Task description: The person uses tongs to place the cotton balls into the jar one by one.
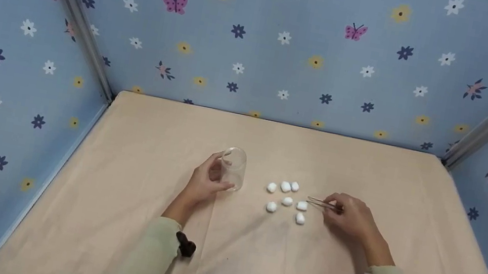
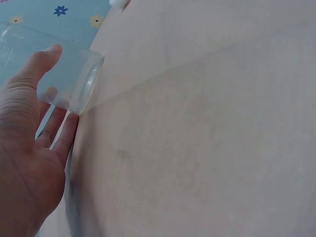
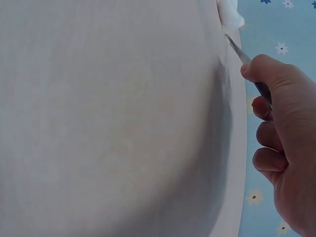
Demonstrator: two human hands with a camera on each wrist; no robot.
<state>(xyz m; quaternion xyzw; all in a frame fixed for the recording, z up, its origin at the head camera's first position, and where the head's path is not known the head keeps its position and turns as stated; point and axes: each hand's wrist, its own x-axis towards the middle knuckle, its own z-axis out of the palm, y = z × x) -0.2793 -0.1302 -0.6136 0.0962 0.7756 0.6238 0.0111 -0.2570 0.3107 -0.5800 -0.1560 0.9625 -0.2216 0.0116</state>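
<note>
Blue walls (image 1: 294, 20) stand around the work, with flowers and butterflies on them. Next in size is the light tan cloth (image 1: 150, 125), laid flat with a few soft creases. Two grey poles (image 1: 72, 11) run up the corners. Pale green sleeves (image 1: 148, 251) cover the person's arms. The left hand (image 1: 204, 183) holds a cup, with its thumb on one side and its fingers on the other. The right hand (image 1: 353, 217) pinches tweezers, and its other fingers are curled in. The clear cup (image 1: 233, 171) is upright, to the left of the white balls. A small black gadget (image 1: 186, 246) sits by each wrist. The thin metal tweezers (image 3: 240, 51) point left, with their tips just beside one ball. Smallest are the seven white balls (image 1: 287, 201), which look soft. They lie on the cloth between the hands, and two at the back touch.
</note>
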